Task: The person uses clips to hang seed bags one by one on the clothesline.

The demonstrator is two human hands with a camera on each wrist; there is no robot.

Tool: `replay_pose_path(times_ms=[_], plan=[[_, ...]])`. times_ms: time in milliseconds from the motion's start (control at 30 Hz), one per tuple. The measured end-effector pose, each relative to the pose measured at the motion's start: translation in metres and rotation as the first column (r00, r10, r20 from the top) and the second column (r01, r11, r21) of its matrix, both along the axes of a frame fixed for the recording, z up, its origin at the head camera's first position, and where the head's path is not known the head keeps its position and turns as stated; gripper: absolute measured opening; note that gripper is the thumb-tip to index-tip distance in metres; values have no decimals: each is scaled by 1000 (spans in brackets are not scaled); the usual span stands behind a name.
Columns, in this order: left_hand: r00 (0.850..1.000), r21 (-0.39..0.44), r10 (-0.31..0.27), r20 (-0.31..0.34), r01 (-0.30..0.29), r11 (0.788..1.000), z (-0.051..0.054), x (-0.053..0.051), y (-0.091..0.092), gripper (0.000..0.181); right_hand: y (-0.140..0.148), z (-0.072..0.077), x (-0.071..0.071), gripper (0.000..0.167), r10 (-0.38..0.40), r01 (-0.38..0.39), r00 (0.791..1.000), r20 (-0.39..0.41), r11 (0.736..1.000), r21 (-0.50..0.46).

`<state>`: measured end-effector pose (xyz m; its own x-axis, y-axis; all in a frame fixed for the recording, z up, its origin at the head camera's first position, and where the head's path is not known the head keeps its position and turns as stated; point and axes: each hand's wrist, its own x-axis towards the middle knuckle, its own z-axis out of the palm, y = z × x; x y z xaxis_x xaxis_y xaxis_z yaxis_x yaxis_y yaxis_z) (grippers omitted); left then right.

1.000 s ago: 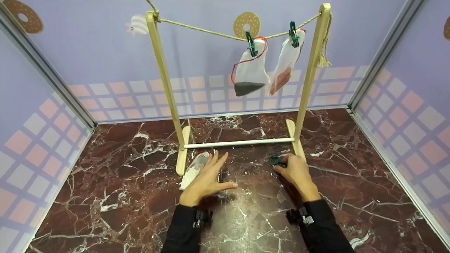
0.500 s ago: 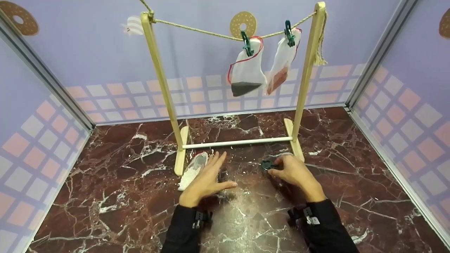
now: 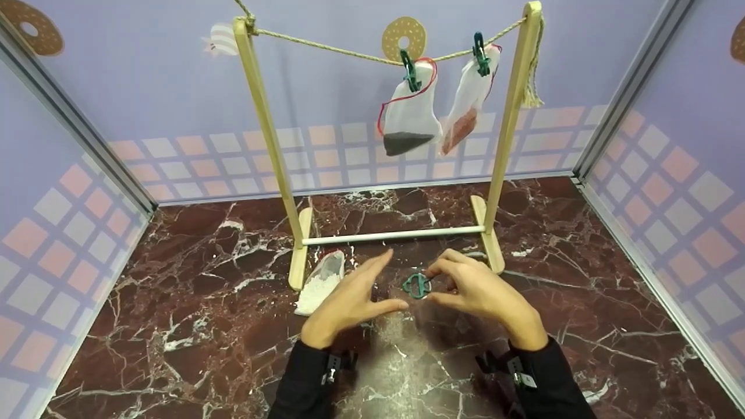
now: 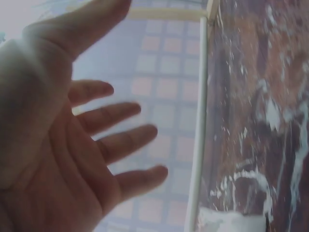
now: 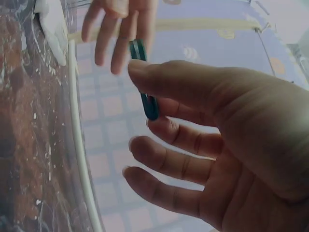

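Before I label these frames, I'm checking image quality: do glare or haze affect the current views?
Head: a bright sheen on the near part of the table, though the green clip reads clearly; left wrist: hazy, with flare over the left hand at upper left; right wrist: washed out toward the upper right.

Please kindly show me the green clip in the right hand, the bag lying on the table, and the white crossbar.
Green clip (image 3: 420, 286): head view, on its middle bar.
White-filled bag (image 3: 317, 291): head view, on its filled part.
White crossbar (image 3: 394, 235): head view, midway along its length.
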<state>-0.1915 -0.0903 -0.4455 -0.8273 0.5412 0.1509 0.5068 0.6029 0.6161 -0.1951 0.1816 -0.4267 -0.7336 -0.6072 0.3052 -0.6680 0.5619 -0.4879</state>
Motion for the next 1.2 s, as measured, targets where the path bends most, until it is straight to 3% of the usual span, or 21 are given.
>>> replay_pose_path(times_ms=[200,367,600,767,900,1200], plan=[[989,29,-95,-115,99,995,3,3,12,88,-4,2,4,31,46,-47,998,-48,999,-17],[978,42,-118,-172,127,991,0,3,16,72,-6,2,4,32,63,-64,996,-63,998,-9],[975,69,-110,-195,126,990,-3,1,17,56,-6,1,4,33,77,-79,993,-88,997,-20],[977,105,-98,-188,119,987,-4,-1,15,53,-4,1,2,46,57,-63,988,-145,997,-38],[977,123,-73,-201,99,987,-2,-1,11,52,-2,2,2,56,43,-49,992,-122,998,-40],[956,168,-40,-291,92,981,1,-1,7,56,0,1,0,68,33,-34,994,-100,999,-13]])
